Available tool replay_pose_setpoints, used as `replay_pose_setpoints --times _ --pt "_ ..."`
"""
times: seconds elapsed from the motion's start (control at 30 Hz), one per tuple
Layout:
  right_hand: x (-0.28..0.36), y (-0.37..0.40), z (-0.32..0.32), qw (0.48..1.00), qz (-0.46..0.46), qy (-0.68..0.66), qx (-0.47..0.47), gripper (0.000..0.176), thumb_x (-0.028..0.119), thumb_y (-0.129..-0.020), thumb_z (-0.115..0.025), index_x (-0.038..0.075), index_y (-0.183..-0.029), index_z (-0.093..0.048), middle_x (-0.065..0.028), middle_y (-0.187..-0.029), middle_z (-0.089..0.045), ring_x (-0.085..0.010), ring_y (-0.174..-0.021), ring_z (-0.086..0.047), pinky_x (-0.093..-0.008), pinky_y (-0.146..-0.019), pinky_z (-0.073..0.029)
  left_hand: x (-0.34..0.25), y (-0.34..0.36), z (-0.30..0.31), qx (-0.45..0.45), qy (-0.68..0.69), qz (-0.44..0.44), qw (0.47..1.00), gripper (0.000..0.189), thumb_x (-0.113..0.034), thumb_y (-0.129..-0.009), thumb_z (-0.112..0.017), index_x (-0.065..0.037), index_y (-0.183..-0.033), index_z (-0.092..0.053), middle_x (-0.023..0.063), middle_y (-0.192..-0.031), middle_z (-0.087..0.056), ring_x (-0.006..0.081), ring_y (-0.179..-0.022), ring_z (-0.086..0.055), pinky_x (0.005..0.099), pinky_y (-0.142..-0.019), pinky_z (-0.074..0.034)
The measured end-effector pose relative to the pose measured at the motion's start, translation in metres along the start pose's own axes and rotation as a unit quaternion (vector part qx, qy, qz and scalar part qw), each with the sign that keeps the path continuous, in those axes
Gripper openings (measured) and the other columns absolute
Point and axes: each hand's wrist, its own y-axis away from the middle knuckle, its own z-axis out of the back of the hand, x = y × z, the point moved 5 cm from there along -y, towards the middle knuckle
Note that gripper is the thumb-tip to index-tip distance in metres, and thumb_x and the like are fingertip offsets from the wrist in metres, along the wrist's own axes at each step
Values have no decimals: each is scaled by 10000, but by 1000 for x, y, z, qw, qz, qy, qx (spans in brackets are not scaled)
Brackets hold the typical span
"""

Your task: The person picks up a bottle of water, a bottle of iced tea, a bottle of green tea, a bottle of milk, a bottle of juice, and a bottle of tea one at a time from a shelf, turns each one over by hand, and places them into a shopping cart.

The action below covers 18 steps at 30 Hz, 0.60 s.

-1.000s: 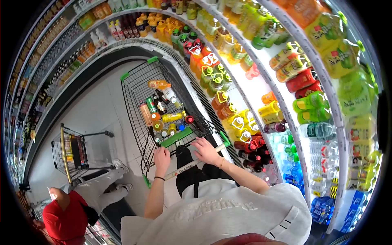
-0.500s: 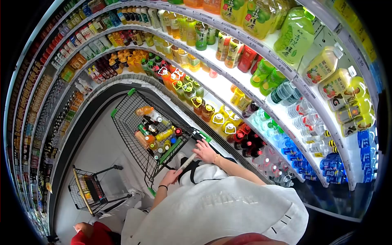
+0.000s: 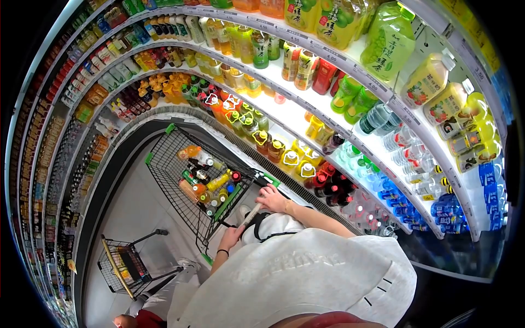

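Observation:
My left hand (image 3: 231, 238), with a dark band on its wrist, is wrapped round the near end of the shopping cart handle (image 3: 252, 214). Toward the shelf side, my right hand (image 3: 272, 199) grips the handle's other end, its fingers bent over the bar. The black wire shopping cart (image 3: 169, 180) has green corner pieces and stretches out ahead of me. Inside it several drink bottles lie jumbled together, among them an orange bottle (image 3: 189, 152) and a yellow bottle (image 3: 219, 180). Neither hand touches the bottles.
Curved, lit shelves (image 3: 306, 104) of bottled drinks wrap round the front and right, with a low dark base close to the cart. At lower left stands a smaller cart (image 3: 118, 266) with packages in it. Beside it, a person in red (image 3: 149, 320) is partly visible.
The view has shifted slightly. The smaller cart and the person appear a little farther right and lower. Both my hands stay on the handle, and the bottles keep their arrangement.

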Motion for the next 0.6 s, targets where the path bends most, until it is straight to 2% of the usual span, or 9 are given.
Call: replay_pose_setpoints --times 0.13,0.27,0.4,0.6 --pt "-4 -13 -1 1000 -8 -7 19 348 414 -902 -689 207 -1177 -640 -121 -1229 -560 -345 -1251 -492 -554 -1183 -275 2 -9 11 -13 -14 -22 1000 702 -590 -977 -583 48 -694 -659 145 -575 -610 287 -563 -623 425 -602 -486" --pt "-9 -27 -2 999 -13 -7 31 306 380 -913 -688 212 -1160 -622 -105 -1206 -543 -346 -1275 -470 -558 -1180 -274 -7 -14 25 -1 10 -11 1000 673 -571 -980 -590 30 -683 -651 107 -565 -594 234 -542 -597 393 -570 -469" --pt "-13 -41 -5 1000 -11 -4 29 331 407 -909 -680 170 -1135 -635 -113 -1193 -543 -343 -1252 -478 -553 -1189 -266 -6 -21 36 7 40 7 999 644 -553 -983 -599 17 -684 -635 71 -563 -580 183 -524 -562 365 -538 -443" --pt "-17 -63 -10 999 -21 -11 31 327 411 -897 -691 170 -1111 -635 -105 -1165 -539 -336 -1257 -476 -560 -1189 -263 13 -41 53 20 41 14 999 656 -558 -985 -605 22 -681 -629 59 -563 -569 175 -526 -554 361 -533 -442"
